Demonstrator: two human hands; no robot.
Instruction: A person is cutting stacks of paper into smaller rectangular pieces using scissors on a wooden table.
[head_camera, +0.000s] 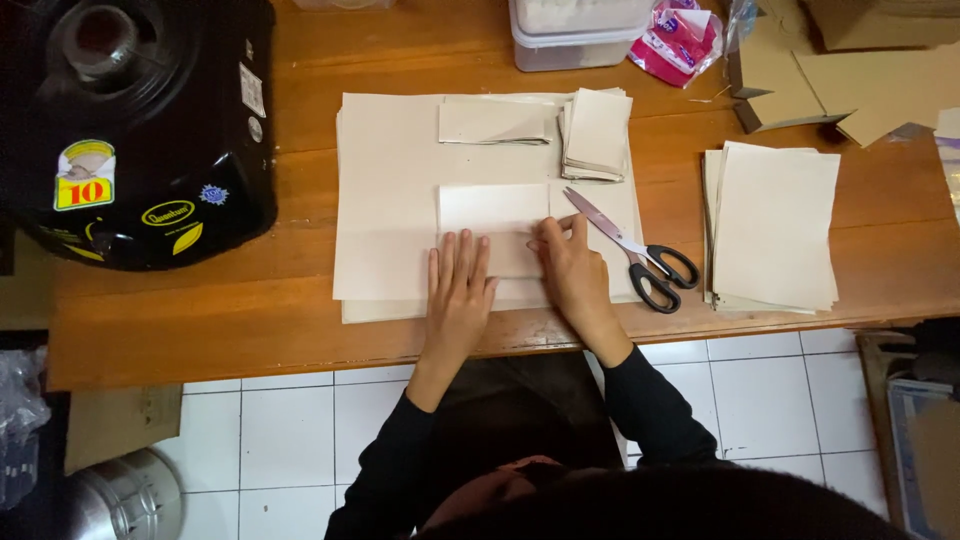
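My left hand (459, 283) lies flat, fingers together, on the near edge of a folded cream paper sheet (493, 210). My right hand (570, 265) presses its fingertips on the same sheet's right side, beside the left hand. The sheet rests on a large stack of cream paper (385, 200) on the wooden table (180, 320). Black-handled scissors (640, 256) lie just right of my right hand, blades pointing away. Neither hand grips anything.
Folded paper pieces (494, 121) and a small pile of them (597, 133) sit at the stack's far edge. Another paper stack (772, 228) lies right. A black appliance (140, 130) stands left. A plastic container (575, 35), pink packet (680, 42) and cardboard (860, 80) line the back.
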